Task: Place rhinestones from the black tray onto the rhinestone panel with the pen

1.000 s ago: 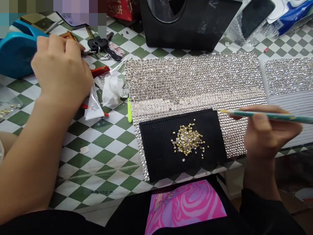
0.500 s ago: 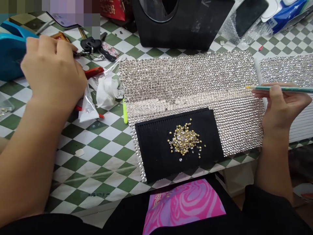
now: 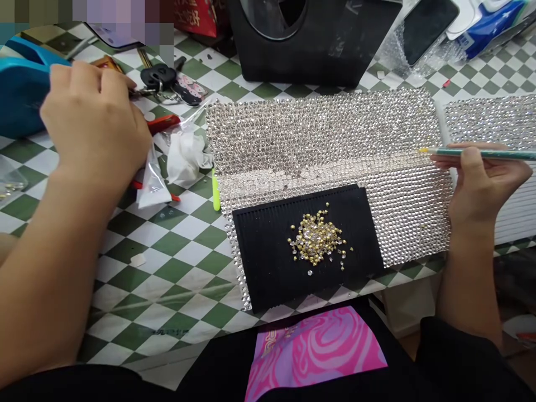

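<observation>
One rhinestone sheet (image 3: pixel 326 151) anchors our view; on its near edge sits one black tray (image 3: pixel 272 251) bearing one heap of gold stones (image 3: pixel 318 243). Right of the sheet, our right hand (image 3: pixel 481 187) pinches one pencil (image 3: pixel 481 152), barely shifted since a half-second ago. Left of it, our left hand (image 3: pixel 94 120) curls over clutter, grip hidden.

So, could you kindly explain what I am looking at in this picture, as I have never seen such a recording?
It is one view from a camera worn on a person's head, looking down at their own bare hands; there is no machine. The right hand holds a green pencil-like tool over a rhinestone-covered sheet. On that sheet lies a black ridged tray with a pile of loose gold-backed stones. The left hand reaches among plastic bags near keys on the green checked table.
</observation>
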The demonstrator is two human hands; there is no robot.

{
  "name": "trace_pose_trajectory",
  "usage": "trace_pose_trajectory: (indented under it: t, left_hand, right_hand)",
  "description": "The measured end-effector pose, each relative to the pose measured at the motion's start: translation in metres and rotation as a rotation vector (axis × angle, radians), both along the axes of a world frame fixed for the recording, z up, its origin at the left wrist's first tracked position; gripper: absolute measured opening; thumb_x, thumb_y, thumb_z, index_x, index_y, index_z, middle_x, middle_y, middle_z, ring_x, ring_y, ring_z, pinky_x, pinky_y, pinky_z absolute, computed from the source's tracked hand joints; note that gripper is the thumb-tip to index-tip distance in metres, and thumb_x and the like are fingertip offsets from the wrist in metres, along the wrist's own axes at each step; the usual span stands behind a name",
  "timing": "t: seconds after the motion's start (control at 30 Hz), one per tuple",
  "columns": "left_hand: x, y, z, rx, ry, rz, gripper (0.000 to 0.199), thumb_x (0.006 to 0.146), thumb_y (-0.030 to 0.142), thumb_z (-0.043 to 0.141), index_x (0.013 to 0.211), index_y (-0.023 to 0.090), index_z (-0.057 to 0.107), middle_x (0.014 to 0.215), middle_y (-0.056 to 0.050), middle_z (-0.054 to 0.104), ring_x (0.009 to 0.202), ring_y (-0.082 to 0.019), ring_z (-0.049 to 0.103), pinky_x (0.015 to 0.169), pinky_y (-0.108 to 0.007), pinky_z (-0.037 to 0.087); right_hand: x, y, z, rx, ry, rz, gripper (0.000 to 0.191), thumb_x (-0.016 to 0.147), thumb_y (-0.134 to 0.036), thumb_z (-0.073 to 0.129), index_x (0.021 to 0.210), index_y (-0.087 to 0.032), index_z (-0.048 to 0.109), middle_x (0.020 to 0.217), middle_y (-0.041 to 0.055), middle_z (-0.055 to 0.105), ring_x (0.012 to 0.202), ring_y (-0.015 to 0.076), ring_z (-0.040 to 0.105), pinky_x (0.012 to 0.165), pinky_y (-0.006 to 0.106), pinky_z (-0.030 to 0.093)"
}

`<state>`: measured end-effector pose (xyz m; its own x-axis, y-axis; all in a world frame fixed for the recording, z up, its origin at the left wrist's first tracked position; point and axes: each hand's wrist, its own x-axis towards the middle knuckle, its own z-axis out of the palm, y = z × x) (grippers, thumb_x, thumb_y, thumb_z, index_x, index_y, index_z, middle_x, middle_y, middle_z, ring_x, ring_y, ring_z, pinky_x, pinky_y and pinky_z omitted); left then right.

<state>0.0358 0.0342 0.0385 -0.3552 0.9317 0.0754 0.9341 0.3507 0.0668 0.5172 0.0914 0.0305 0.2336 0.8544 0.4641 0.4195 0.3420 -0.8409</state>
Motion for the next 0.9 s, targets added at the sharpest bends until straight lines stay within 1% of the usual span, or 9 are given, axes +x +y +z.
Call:
trace_pose_trajectory:
  t: [0.07, 0.17, 0.27, 0.43, 0.53, 0.63, 0.73, 0.83, 0.9]
  left_hand:
    - [0.0009, 0.0001, 0.0004, -0.008, 0.011, 0.004, 0.071, 0.09, 0.043, 0.011, 0.142, 0.011, 0.047, 0.142, -0.017, 0.046, 0.134, -0.042, 0.037, 0.102, -0.06, 0.036]
    - [0.0021, 0.001, 0.0007, -0.027, 0.052, 0.014, 0.071, 0.089, 0.041, 0.01, 0.142, 0.01, 0.046, 0.14, -0.018, 0.046, 0.134, -0.041, 0.038, 0.1, -0.059, 0.038]
    - [0.0015, 0.0012, 0.0006, -0.043, 0.069, 0.012, 0.072, 0.09, 0.042, 0.007, 0.142, 0.011, 0.046, 0.14, -0.017, 0.046, 0.134, -0.04, 0.038, 0.1, -0.058, 0.038]
    - [-0.0029, -0.0004, -0.0007, -0.001, 0.006, 0.014, 0.072, 0.091, 0.049, 0.007, 0.14, 0.015, 0.048, 0.14, -0.014, 0.048, 0.135, -0.037, 0.035, 0.104, -0.054, 0.035]
    - [-0.0051, -0.0002, -0.0017, 0.008, -0.017, 0.02, 0.071, 0.092, 0.05, 0.009, 0.139, 0.017, 0.049, 0.14, -0.013, 0.048, 0.136, -0.036, 0.035, 0.105, -0.053, 0.034]
    - [-0.0068, 0.0009, -0.0032, 0.025, -0.006, 0.016, 0.066, 0.092, 0.047, 0.012, 0.139, 0.018, 0.05, 0.138, -0.012, 0.05, 0.135, -0.034, 0.036, 0.104, -0.05, 0.035]
    - [-0.0078, 0.0019, -0.0043, 0.007, 0.024, 0.011, 0.068, 0.093, 0.046, 0.01, 0.14, 0.015, 0.049, 0.138, -0.014, 0.049, 0.134, -0.035, 0.037, 0.103, -0.05, 0.036]
    - [-0.0071, 0.0023, -0.0035, 0.007, 0.015, 0.0, 0.068, 0.094, 0.046, 0.012, 0.139, 0.013, 0.05, 0.138, -0.016, 0.05, 0.134, -0.035, 0.037, 0.104, -0.049, 0.036]
    - [-0.0057, 0.0026, -0.002, 0.011, 0.011, -0.008, 0.067, 0.094, 0.044, 0.015, 0.138, 0.01, 0.051, 0.138, -0.018, 0.05, 0.134, -0.036, 0.038, 0.105, -0.05, 0.037]
  right_hand:
    - [0.0011, 0.0014, -0.0009, -0.005, -0.002, 0.0, 0.009, 0.072, -0.017, 0.066, 0.064, -0.014, 0.066, 0.061, 0.0058, 0.065, 0.051, 0.0168, 0.064, 0.051, 0.031, 0.054]
    - [0.0006, 0.0013, -0.0014, -0.012, -0.011, 0.028, 0.01, 0.075, -0.019, 0.067, 0.069, -0.011, 0.069, 0.061, 0.0072, 0.065, 0.052, 0.0177, 0.065, 0.054, 0.033, 0.056]
    - [0.0002, 0.0007, -0.0016, -0.024, -0.023, 0.012, 0.013, 0.075, -0.02, 0.068, 0.069, -0.009, 0.069, 0.06, 0.0073, 0.063, 0.051, 0.0178, 0.064, 0.053, 0.033, 0.056]
    - [0.0008, 0.0002, -0.0007, 0.0, -0.002, -0.033, 0.014, 0.074, -0.017, 0.067, 0.061, -0.013, 0.062, 0.058, 0.005, 0.061, 0.049, 0.0172, 0.064, 0.051, 0.032, 0.055]
    - [0.0004, 0.0, 0.0003, 0.002, -0.001, -0.041, 0.011, 0.074, -0.017, 0.065, 0.064, -0.013, 0.062, 0.059, 0.0043, 0.063, 0.051, 0.0168, 0.064, 0.052, 0.032, 0.054]
    - [-0.001, 0.0006, 0.0005, 0.047, 0.021, -0.032, 0.009, 0.074, -0.019, 0.066, 0.067, -0.014, 0.063, 0.06, 0.0023, 0.065, 0.048, 0.0161, 0.064, 0.051, 0.032, 0.055]
    - [-0.0022, 0.0008, 0.0006, 0.111, 0.038, -0.009, 0.013, 0.076, -0.022, 0.065, 0.067, -0.013, 0.066, 0.06, 0.0027, 0.065, 0.044, 0.0151, 0.062, 0.045, 0.028, 0.051]
    - [-0.0007, -0.0005, 0.0017, 0.163, 0.0, 0.021, 0.008, 0.077, -0.016, 0.062, 0.076, -0.013, 0.07, 0.071, 0.0035, 0.068, 0.046, 0.014, 0.063, 0.045, 0.026, 0.049]
    - [0.0019, -0.0014, 0.0026, 0.175, -0.03, 0.047, 0.014, 0.074, -0.01, 0.061, 0.083, -0.014, 0.071, 0.082, 0.0036, 0.069, 0.05, 0.0137, 0.066, 0.049, 0.026, 0.051]
